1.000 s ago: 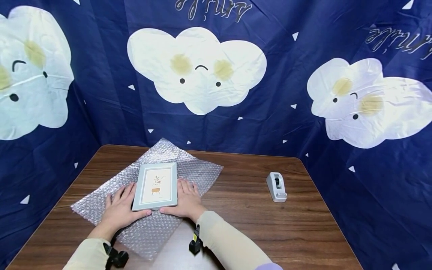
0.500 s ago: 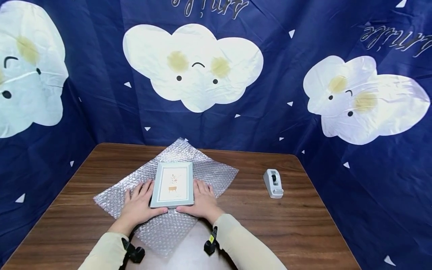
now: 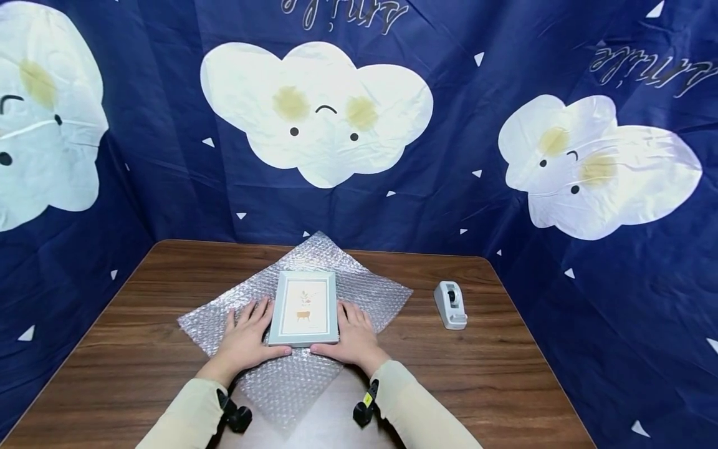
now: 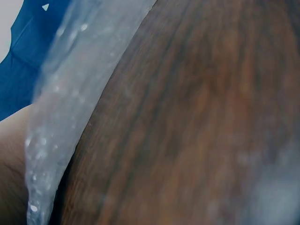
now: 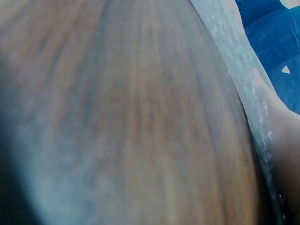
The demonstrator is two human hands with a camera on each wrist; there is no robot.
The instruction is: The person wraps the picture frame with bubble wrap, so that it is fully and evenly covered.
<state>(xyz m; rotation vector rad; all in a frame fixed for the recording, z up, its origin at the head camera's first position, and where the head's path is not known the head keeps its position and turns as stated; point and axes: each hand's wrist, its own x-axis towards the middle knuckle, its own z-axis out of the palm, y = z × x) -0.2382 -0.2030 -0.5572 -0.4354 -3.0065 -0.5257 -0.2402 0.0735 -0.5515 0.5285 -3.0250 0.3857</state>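
Look, the left hand (image 3: 242,343) and right hand (image 3: 356,337) are lying spread, fingers straight, grasping nothing, flanking the picture frame (image 3: 303,308), thumbs pointing inward at its near edge; it's resting face-up on bubble wrap (image 3: 291,386)!

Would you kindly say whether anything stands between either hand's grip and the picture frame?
Nothing visible does: the left-hand grip lies beside the picture frame on its left, the right-hand grip on its right. The bubble wrap is underneath; the tape dispenser stands apart.

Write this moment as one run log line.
left hand: beside frame; right hand: beside frame; frame: on bubble wrap; tape dispenser: on table
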